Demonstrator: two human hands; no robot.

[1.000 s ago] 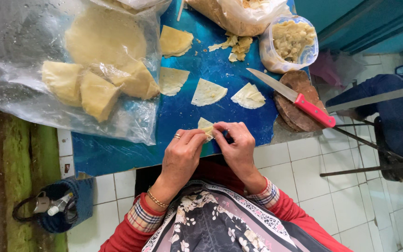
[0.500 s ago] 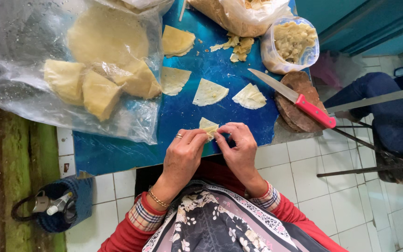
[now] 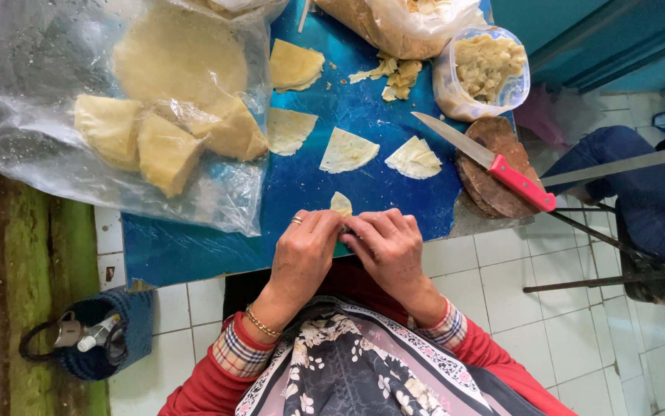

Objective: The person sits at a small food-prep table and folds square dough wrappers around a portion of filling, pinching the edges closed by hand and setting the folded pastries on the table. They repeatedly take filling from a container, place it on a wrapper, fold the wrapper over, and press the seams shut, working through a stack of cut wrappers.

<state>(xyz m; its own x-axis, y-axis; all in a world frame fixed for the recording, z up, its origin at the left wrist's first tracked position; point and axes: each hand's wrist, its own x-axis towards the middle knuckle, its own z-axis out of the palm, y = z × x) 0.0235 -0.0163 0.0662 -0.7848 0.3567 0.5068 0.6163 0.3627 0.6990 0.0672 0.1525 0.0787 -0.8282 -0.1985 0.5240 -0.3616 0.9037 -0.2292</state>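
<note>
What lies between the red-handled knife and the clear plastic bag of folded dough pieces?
Head view: three loose pale dough wedges on the blue table, between knife and bag.

pale dough wedge [image 3: 341,203] – folded; tip upright at blue table's near edge

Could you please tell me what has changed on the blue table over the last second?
Very little. Both hands, left hand and right hand, keep pinching the small dough piece at the near table edge, with only slight finger shifts. The knife, the cut dough wedges and the plastic bag have not moved.
</note>
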